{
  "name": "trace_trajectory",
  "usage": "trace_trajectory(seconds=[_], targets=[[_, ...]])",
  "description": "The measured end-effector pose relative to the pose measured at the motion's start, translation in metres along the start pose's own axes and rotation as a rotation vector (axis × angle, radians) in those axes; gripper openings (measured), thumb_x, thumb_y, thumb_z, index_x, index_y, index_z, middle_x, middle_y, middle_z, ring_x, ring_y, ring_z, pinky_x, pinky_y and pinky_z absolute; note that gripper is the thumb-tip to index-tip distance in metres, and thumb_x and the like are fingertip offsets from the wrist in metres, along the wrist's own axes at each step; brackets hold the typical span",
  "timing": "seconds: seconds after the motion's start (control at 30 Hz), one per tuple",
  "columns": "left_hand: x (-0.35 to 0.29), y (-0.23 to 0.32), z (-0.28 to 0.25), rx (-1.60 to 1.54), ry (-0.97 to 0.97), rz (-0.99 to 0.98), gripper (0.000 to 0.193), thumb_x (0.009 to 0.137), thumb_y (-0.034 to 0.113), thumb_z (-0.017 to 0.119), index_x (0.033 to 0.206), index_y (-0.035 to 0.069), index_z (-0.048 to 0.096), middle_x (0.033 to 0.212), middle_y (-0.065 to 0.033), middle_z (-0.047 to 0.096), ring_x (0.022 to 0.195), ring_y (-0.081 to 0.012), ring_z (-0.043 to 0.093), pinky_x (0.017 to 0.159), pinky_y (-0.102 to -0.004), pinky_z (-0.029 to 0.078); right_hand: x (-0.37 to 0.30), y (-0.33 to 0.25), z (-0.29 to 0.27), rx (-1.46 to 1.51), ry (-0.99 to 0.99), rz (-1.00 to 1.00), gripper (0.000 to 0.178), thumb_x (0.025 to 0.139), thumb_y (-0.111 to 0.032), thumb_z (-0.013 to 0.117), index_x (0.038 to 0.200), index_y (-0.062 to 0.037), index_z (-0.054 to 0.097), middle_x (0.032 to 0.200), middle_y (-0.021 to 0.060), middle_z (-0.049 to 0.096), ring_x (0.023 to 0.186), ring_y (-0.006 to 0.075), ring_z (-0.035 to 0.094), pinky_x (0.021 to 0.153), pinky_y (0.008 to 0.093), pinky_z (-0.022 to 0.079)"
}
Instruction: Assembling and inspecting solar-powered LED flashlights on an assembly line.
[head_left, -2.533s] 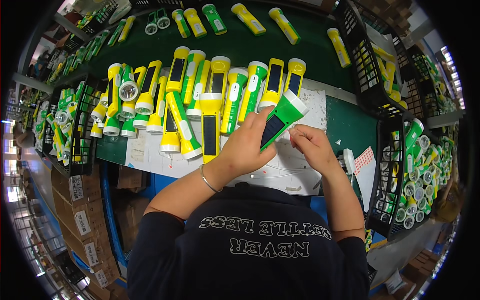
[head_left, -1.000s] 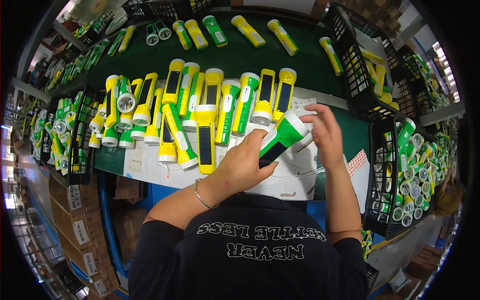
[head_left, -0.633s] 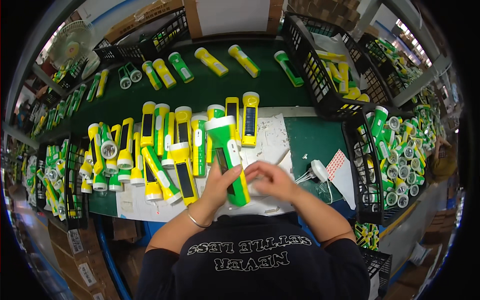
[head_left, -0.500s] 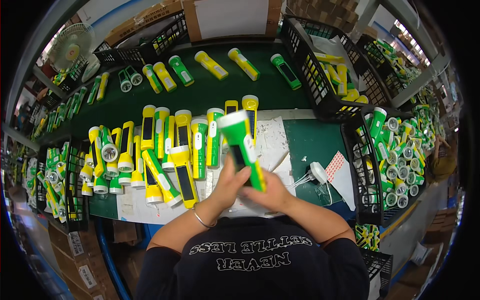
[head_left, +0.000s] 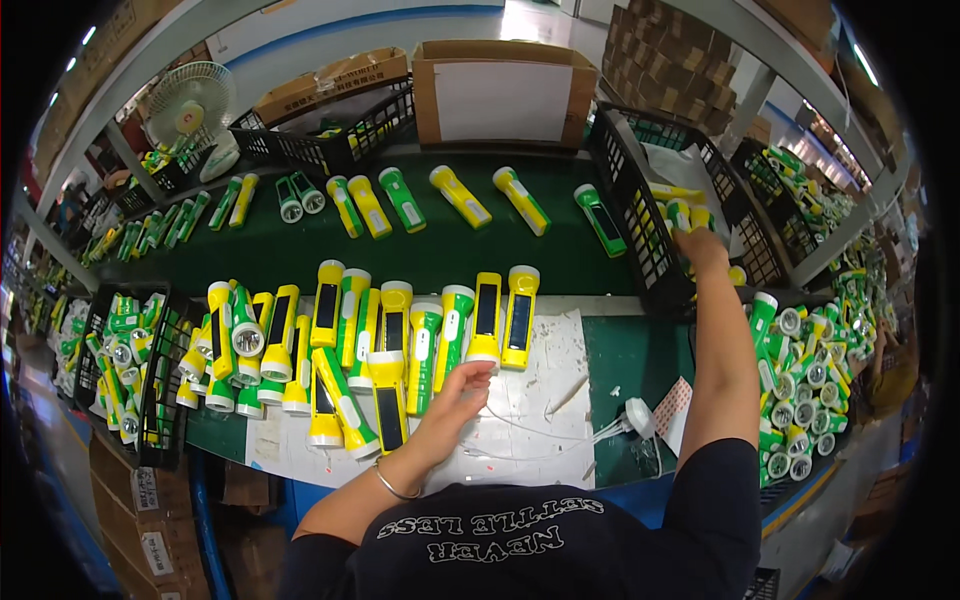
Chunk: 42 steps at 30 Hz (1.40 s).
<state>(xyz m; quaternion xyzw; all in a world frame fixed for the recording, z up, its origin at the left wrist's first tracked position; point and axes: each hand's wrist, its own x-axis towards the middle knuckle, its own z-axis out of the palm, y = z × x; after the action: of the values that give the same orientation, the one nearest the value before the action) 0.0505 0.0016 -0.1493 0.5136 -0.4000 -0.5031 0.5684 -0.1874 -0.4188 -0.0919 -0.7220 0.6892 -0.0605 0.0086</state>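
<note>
Here at left we see a packed black crate [head_left: 162,385], then yellow-and-green flashlights [head_left: 396,330] bunched across our worktop [head_left: 625,345]. Just beside them, our left hand [head_left: 458,407], fingers loosely curled, grips nothing! Farther right, our right hand [head_left: 704,250] reaches among flashlights inside another crate [head_left: 638,205]; fingers partly hidden, grip we cannot tell.

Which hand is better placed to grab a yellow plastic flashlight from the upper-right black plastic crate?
Right hand, likely: it's inside that crate, beside flashlights; left hand is farther away.
</note>
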Motion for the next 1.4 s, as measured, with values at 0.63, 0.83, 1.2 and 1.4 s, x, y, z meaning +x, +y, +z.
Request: trace_trajectory(seconds=[0.63,0.83,1.2,1.4], targets=[[0.036,0.005,0.002,-0.619,0.012,-0.049,0.053,0.092,0.021,0.049,0.137,0.01,0.024,0.13,-0.0096,0.041,0.118,-0.0205,0.043,0.098,-0.0354,0.036,-0.229,-0.097,0.004,0.711,0.021,-0.751,0.051,0.066,-0.029,0.073,0.106,-0.0023,0.055,0.097,0.0129,0.059,0.084,0.0273,0.06,0.067,0.0319,0.049],[0.029,0.037,0.011,-0.764,-0.095,0.18,0.06,0.093,0.021,0.047,0.141,0.013,0.012,0.137,-0.0138,0.033,0.125,-0.0259,0.037,0.103,-0.0412,0.032,-0.304,-0.094,-0.017,0.818,0.077,-0.921,0.048,0.06,-0.014,0.076,0.103,-0.0046,0.056,0.094,0.0124,0.058,0.084,0.0287,0.059,0.072,0.032,0.049],[0.013,0.014,0.005,-0.87,0.021,0.074,0.047,0.095,0.04,0.031,0.126,0.006,0.039,0.113,-0.0144,0.054,0.104,-0.0275,0.054,0.093,-0.0473,0.042,-0.34,-0.083,0.014,1.362,-1.471,-0.274,0.039,0.086,-0.021,0.06,0.115,0.0028,0.052,0.091,0.0014,0.061,0.077,0.0051,0.055,0.069,0.0196,0.044],[0.01,0.005,0.007,-0.96,-0.091,-0.2,0.044,0.094,0.037,0.038,0.123,0.004,0.041,0.113,-0.0159,0.052,0.111,-0.029,0.049,0.094,-0.047,0.042,-0.343,-0.071,0.027,1.391,-1.179,-0.287,0.032,0.089,-0.02,0.054,0.113,0.0011,0.053,0.097,0.0018,0.059,0.081,0.0066,0.053,0.073,0.0205,0.043]])
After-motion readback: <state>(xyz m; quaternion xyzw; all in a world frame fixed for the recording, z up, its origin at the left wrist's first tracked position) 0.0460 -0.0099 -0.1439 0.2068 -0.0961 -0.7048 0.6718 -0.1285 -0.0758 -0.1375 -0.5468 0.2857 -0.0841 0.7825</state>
